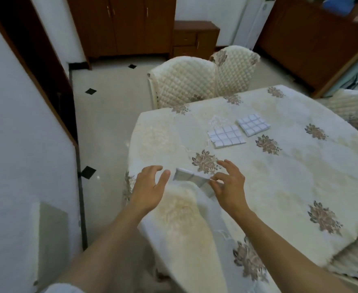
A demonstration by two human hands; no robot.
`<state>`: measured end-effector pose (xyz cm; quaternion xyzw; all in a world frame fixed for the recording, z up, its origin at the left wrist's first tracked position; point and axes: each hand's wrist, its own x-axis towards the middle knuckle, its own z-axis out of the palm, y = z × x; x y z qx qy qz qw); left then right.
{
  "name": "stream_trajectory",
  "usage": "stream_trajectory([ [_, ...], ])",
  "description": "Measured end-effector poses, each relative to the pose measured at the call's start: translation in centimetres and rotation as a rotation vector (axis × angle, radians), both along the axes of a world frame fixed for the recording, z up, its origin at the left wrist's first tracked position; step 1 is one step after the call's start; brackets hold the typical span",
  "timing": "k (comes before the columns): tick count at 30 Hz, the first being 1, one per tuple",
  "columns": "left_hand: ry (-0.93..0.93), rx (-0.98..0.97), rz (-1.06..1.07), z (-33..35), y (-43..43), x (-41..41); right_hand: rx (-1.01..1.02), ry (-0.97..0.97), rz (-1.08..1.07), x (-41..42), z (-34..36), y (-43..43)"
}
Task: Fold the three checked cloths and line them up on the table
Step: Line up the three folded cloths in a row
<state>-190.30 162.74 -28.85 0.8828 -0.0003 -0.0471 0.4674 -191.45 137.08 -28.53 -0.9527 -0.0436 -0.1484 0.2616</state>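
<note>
Small folded white cloth with blue-grey checks [187,176] is over the near left edge of the cream floral-clothed table [300,182]. My right hand [229,187] pinches its right end; my left hand [150,187] is spread loose beside the other end. Bare tablecloth lies wide to the right. Farther in, the nearer folded checked cloth [226,136] lies just beside the farther folded checked cloth [253,124]. My fingers hide the pinched corner, and blur smears the checks.

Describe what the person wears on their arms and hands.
The left hand and right hand are bare: no gloves, rings or watch show. Both forearms are uncovered. A white sleeve edge shows on the left arm at the picture's bottom edge.
</note>
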Motion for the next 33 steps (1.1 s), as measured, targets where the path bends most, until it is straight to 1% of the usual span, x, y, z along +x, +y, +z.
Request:
stream_trajectory([
  [5, 0.039, -0.015, -0.026, 0.1, 1.5, 3.9, -0.013, -0.057, -0.044, 3.2, 0.6, 1.5],
  [9, 0.017, 0.077, -0.079, 0.1, 3.1, 7.9, -0.012, -0.042, -0.086, 7.9, -0.4, 1.5],
  [12, -0.042, 0.179, -0.101, -0.4, 4.6, 11.5, -0.025, -0.069, -0.058, 13.9, -1.5, 1.5],
  [15, -0.038, 0.235, -0.099, -0.9, 5.5, 15.0, -0.042, -0.175, -0.020, 19.7, -1.6, 2.4],
  [17, -0.030, 0.257, -0.143, -1.0, 5.4, 17.0, -0.063, -0.262, 0.000, 22.3, -1.5, 2.9],
  [19, -0.030, 0.257, -0.182, -1.1, 4.8, 18.6, -0.065, -0.280, 0.001, 23.7, -2.3, 2.9],
  [21, -0.010, 0.253, -0.211, -1.4, 4.4, 19.9, -0.079, -0.191, -0.003, 23.7, -4.3, 2.3],
  [23, 0.015, 0.265, -0.263, -2.0, 4.4, 21.1, -0.087, 0.012, -0.053, 22.4, -7.0, 1.5],
  [25, 0.034, 0.273, -0.307, -2.4, 4.5, 22.7, -0.049, 0.229, -0.149, 20.5, -8.8, 0.6],
  [26, 0.044, 0.271, -0.326, -2.6, 4.5, 23.5, -0.025, 0.301, -0.200, 19.6, -9.2, 0.4],
  [28, 0.070, 0.256, -0.364, -2.8, 4.2, 25.4, -0.014, 0.356, -0.294, 18.2, -9.2, 0.4],
  [33, 0.064, 0.206, -0.513, -3.2, 1.5, 30.2, -0.008, 0.380, -0.538, 15.4, -6.9, 1.1],
])
